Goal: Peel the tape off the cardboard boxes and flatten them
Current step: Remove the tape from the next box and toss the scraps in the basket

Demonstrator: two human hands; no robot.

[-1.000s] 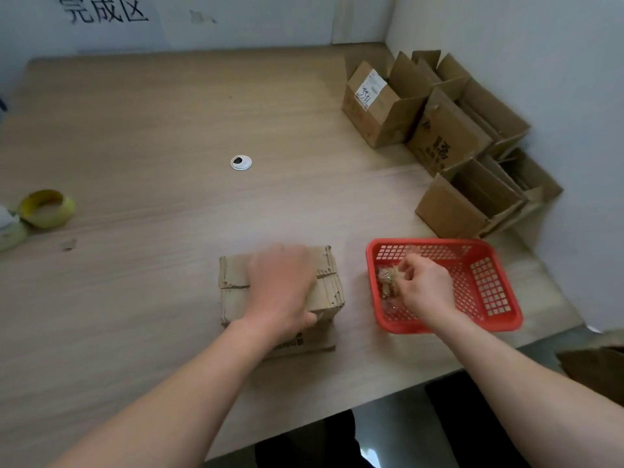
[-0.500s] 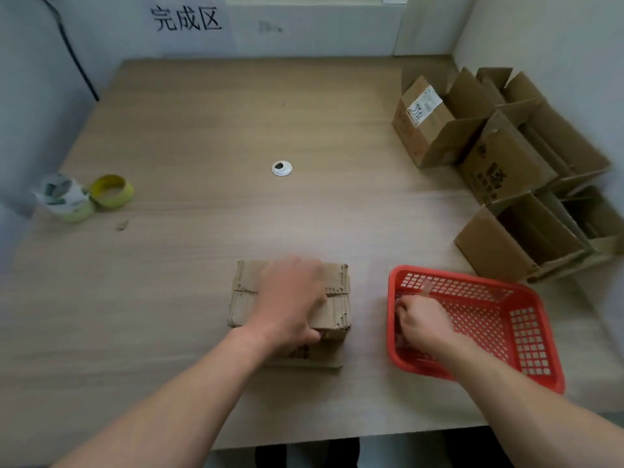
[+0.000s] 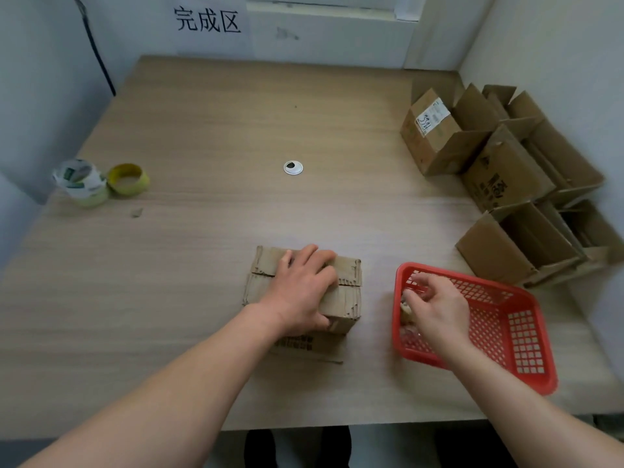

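My left hand [image 3: 304, 288] grips the box [image 3: 341, 298] at the near middle of the table [image 3: 202, 130]. The fingers lie across its closed top flaps and the thumb hooks over the near edge, which I judge is meant to stop the light carton sliding while the other hand is busy. The seam between the flaps shows ragged, uncovered cardboard at its right end, so the tape on this face looks to be off. The box stands at full height, not yet flattened.

My right hand [image 3: 439, 309] hangs inside the red basket [image 3: 526, 342], which sits just right of the box without touching it. The fingers are bunched over a pale wad of tape scraps [image 3: 407, 310] at the basket's left end. I cannot tell whether the fingertips pinch a strip or hold nothing. The basket's place within that hand's easy reach suggests it is the bin for peeled tape, there to keep sticky strips off the work surface.

Well apart, against the right wall, a cluster of open boxes [image 3: 435, 140] lies with flaps splayed, apparently stock waiting its turn. Two tape rolls [image 3: 81, 182] sit side by side at the far left edge, clear of the work. A paper sign [image 3: 207, 20] on the back wall reads "finished area". I take the table below it as the spot for flattened cartons.
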